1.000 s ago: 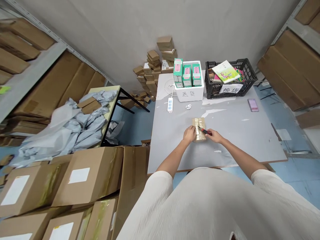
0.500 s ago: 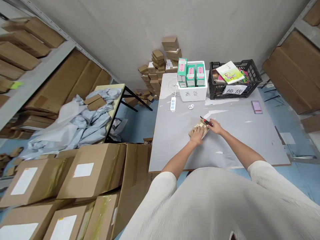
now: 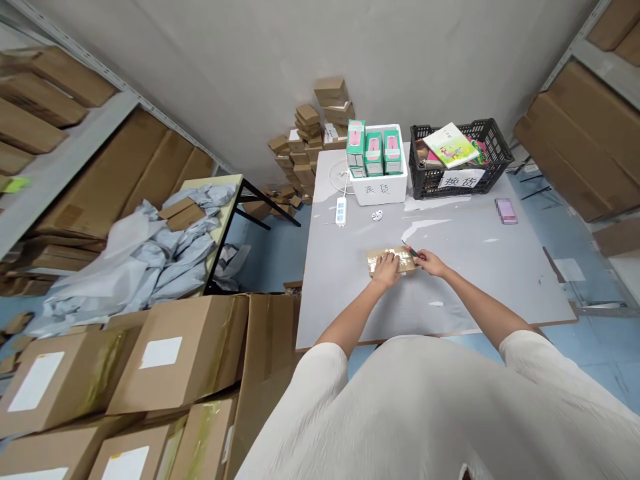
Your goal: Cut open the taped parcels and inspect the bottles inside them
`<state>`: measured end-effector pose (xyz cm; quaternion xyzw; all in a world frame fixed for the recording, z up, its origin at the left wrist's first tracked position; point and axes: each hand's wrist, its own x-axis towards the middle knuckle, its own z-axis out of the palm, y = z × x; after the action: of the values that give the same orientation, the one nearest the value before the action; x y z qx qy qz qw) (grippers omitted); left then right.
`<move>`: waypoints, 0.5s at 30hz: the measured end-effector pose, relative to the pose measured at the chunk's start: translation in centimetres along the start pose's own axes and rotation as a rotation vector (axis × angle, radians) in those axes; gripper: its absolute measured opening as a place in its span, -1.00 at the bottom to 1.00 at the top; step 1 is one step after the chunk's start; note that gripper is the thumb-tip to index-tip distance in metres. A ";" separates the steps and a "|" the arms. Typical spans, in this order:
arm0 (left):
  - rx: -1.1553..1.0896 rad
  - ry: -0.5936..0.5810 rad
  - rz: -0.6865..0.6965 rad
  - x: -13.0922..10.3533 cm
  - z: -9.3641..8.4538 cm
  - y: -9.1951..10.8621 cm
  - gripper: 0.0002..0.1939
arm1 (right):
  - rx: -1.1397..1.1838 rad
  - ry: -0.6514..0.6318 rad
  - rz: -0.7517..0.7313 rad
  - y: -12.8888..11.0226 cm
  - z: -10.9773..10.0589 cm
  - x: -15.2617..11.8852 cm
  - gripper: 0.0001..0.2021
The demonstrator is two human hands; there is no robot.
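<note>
A small brown cardboard box [image 3: 405, 263], wrapped in shiny clear tape, lies on the grey-topped table [image 3: 340, 293]. My left hand [image 3: 387, 269] rests across its top with the fingers spread flat. Closed around a red and black utility knife [image 3: 411, 251] is my right hand [image 3: 431, 263], just off the box's right end. The knife's dark tip points up and left, over the box's far right corner. Whether the blade touches the tape I cannot tell.
A white foam box [image 3: 379, 190] with green-pink cartons and a black crate [image 3: 463, 180] with booklets stand at the table's back. A power strip [image 3: 341, 211] and a purple pixelated item [image 3: 506, 211] lie nearby. Large cartons [image 3: 180, 360] are stacked left.
The small box has turned from slanted to nearly level with the table edge, with my left hand on it. My right hand with the knife has shifted slightly down, towards the box's right end.
</note>
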<state>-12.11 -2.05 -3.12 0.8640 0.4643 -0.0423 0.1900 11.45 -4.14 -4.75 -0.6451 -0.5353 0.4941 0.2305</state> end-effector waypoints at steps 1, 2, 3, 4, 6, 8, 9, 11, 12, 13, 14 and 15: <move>-0.012 0.013 -0.016 0.1 0.0 0.3 -0.40 | 0.018 -0.003 0.012 0.0 -0.4 -0.2 -0.66; -0.023 0.018 -0.034 0.3 -0.1 0.6 -0.41 | 0.025 0.004 0.023 0.1 -0.9 -0.4 -0.67; -0.033 0.014 -0.051 0.5 -0.1 1.0 -0.41 | 0.019 0.020 0.033 0.1 -1.5 -0.6 -0.68; -0.044 0.006 -0.066 0.7 -0.1 1.3 -0.42 | 0.001 0.036 0.042 0.1 -2.1 -0.8 -0.70; -0.067 -0.013 -0.094 1.2 -0.1 1.9 -0.42 | -0.019 0.044 0.074 0.2 -3.4 -1.2 -0.73; -0.082 -0.023 -0.120 1.6 -0.1 2.2 -0.41 | -0.001 0.017 0.125 0.3 -4.6 -1.7 -0.73; -0.084 -0.027 -0.128 1.8 0.0 2.3 -0.42 | 0.015 -0.001 0.149 0.3 -5.0 -2.0 -0.73; -0.079 -0.040 -0.136 2.1 0.0 2.3 -0.41 | 0.036 -0.031 0.178 0.4 -5.7 -2.5 -0.74; -0.073 -0.046 -0.137 2.3 0.0 2.3 -0.42 | 0.038 -0.041 0.184 0.4 -6.0 -2.8 -0.74; -0.066 -0.052 -0.136 2.4 0.0 2.3 -0.42 | 0.037 -0.050 0.183 0.5 -6.2 -3.0 -0.73; -0.060 -0.057 -0.136 2.5 -0.1 2.3 -0.44 | 0.034 -0.059 0.178 0.6 -6.3 -3.2 -0.72; -0.057 -0.064 -0.134 2.5 -0.1 2.3 -0.45 | 0.030 -0.068 0.169 0.7 -6.4 -3.3 -0.72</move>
<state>-8.80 -1.17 -2.98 0.8235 0.5157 -0.0694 0.2258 17.62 -5.89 -1.44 -0.6671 -0.4792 0.5415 0.1794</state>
